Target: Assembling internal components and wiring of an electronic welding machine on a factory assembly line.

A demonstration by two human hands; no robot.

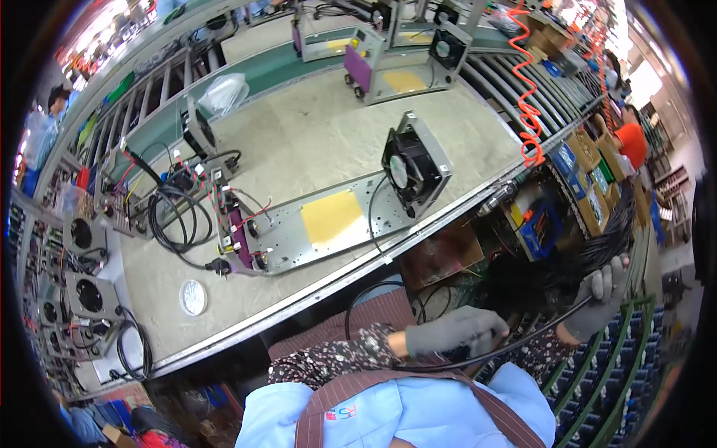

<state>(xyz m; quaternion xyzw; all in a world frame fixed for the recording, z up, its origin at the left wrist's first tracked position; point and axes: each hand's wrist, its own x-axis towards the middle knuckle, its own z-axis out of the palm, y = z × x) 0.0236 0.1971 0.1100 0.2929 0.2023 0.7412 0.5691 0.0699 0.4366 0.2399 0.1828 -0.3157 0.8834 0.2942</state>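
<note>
My right hand, in a grey glove, is raised at the right with its fingers closed round a black cable. From there the cable slants down to the left, in front of my body and under my left hand. That hand is gloved too, its fingers curled; a loop of black cable runs in behind it, and the grip itself is partly hidden. A thick bundle of black cables hangs beside my right hand. On the bench, a metal chassis carries a black fan and a yellow sheet.
The bench holds a coiled black cable, a small white dish and a clear plastic bag. A second chassis stands farther back. An orange coiled hose hangs at right, near a power screwdriver and cardboard boxes.
</note>
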